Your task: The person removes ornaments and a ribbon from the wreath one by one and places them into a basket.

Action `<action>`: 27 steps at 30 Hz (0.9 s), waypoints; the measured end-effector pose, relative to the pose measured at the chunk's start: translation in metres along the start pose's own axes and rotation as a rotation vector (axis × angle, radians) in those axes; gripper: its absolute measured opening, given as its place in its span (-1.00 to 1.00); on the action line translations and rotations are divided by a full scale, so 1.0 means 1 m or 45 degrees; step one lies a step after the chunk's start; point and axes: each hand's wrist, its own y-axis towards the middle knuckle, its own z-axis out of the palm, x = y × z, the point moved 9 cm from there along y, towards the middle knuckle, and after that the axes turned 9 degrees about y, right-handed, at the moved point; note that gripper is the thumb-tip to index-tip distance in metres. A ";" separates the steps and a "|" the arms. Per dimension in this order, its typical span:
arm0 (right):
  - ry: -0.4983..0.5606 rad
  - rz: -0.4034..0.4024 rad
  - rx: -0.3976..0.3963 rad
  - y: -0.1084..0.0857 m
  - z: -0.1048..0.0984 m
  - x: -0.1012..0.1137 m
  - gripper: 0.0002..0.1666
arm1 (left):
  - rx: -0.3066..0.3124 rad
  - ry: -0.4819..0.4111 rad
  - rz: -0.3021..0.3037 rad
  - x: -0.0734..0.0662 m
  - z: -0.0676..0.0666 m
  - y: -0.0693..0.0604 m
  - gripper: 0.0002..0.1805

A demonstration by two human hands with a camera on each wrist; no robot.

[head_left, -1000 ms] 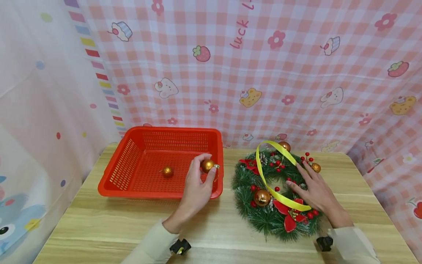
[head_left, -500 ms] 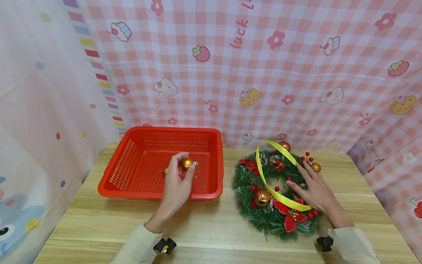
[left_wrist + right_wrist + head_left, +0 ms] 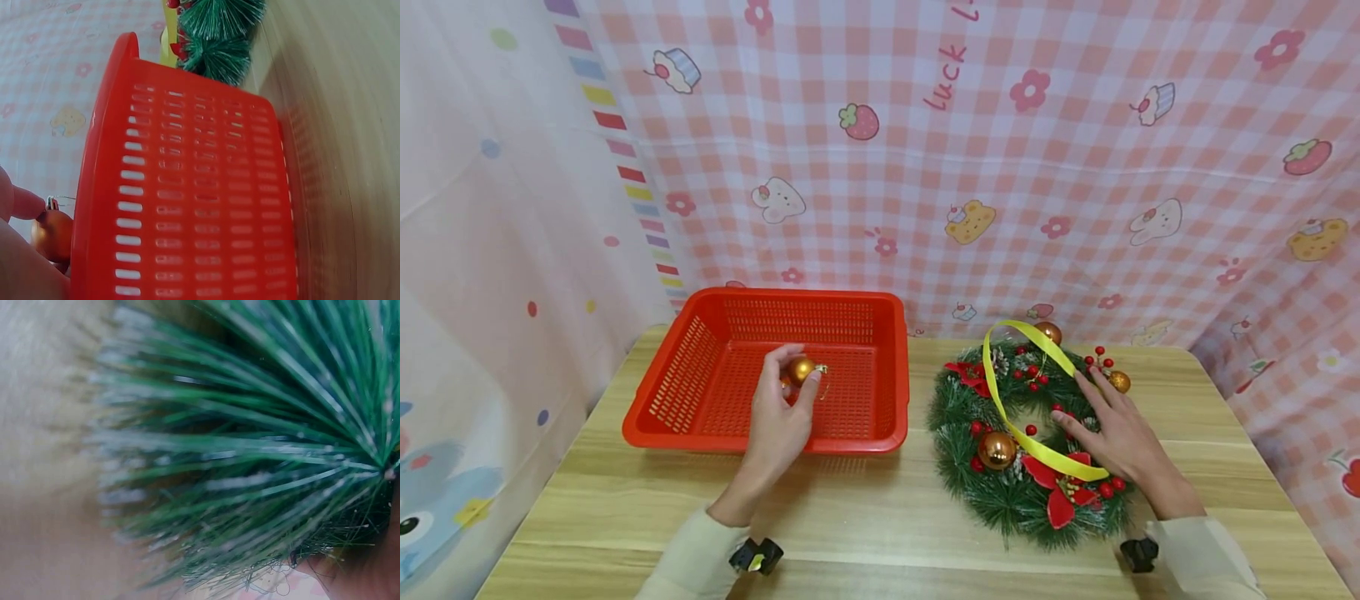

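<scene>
My left hand pinches a shiny gold Christmas bauble between thumb and fingers, over the red plastic basket. A thin gold hanging loop dangles from its cap. In the left wrist view the bauble shows beside the basket wall. Behind the left fingers, a second bauble in the basket is mostly hidden. My right hand rests on the right side of a green Christmas wreath, fingers extended, touching a yellow ribbon. Blurred wreath needles fill most of the right wrist view.
The wreath carries gold baubles, red berries and red poinsettia flowers. Basket and wreath stand side by side on a wooden table. A pink checked curtain hangs behind the table.
My left hand has carried the bauble leftward, from the basket's right side to above its middle, covering the bauble inside. The right hand and wreath have not moved.
</scene>
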 end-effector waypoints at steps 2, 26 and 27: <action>-0.003 -0.003 -0.001 0.000 0.000 0.000 -0.01 | -0.002 0.011 -0.013 0.003 -0.002 0.000 -0.60; 0.007 0.010 0.006 0.001 0.001 -0.003 -0.01 | 0.002 0.058 -0.066 0.018 -0.013 0.005 -0.58; 0.005 0.009 0.005 0.001 0.001 -0.003 -0.01 | 0.002 0.057 -0.066 0.018 -0.013 0.005 -0.57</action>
